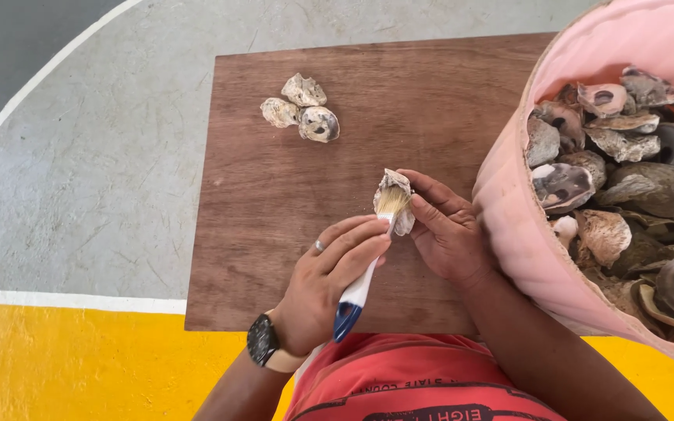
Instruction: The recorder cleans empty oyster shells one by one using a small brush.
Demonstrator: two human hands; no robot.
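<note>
Right hand (448, 232) is curled around a single oyster shell (396, 201), fingers wrapped behind it and thumb along its edge, holding it just above the middle of the wooden board (274, 234). The shell is tipped up toward the camera, which looks like a way to present its face to the bristles. Left hand (329, 277) is closed on a small paintbrush (362, 284), white handle with a blue end, gripped low near the ferrule with the index finger stretched along it, a hold that would give fine control. The pale bristles are pressed right on the shell's surface.

Up near the board's far left corner, three shells (300, 109) sit in a tight cluster, touching each other, well apart from the hands and seemingly set aside in their own spot. At the board's right edge, a big pink bucket (509, 210) is tilted toward the person, brim-full of rough grey-brown shells (626, 179), its mouth just beside the right hand, so within easy reach. The board lies flat on a painted floor (79, 195), grey with a white line and yellow band. There is a watch (263, 341) on the left wrist and a ring on one left finger.
</note>
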